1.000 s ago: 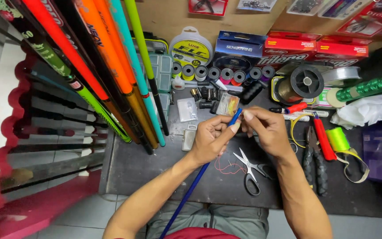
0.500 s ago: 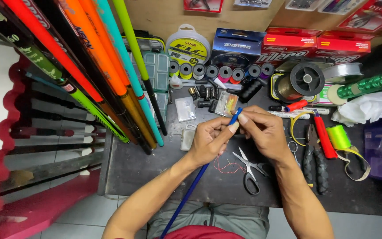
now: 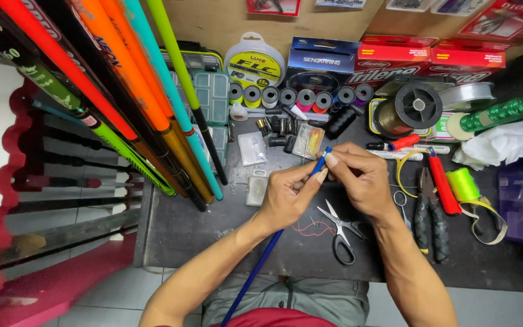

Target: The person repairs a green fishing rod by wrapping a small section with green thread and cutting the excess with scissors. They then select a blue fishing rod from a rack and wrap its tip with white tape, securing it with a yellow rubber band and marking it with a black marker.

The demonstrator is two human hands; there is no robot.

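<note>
Little has shifted over the past second: both hands remain at the tip of the blue rod (image 3: 273, 242), the view having only edged slightly while the fingers stay put. The left hand (image 3: 286, 197) has its grip clamped around the rod just below the tip, thumb and forefinger pressed on the shaft. The right hand (image 3: 361, 178) pinches the very end of the rod, its grip closed on the tip from the other side, the two hands almost touching. The rod runs diagonally from the person's lap up over the near edge of the dark desk (image 3: 177, 233) to a point above the middle of it. Directly beneath the hands lie a pair of scissors (image 3: 340, 233) and a loose strand of red thread (image 3: 310, 229). Pliers (image 3: 425, 212) with dark handles rest just right of the right wrist, beside a red-handled tool (image 3: 442, 181). A row of small thread spools (image 3: 298, 97) sits further back, and a bundle of coloured rods (image 3: 122, 91) leans across the left.
</note>
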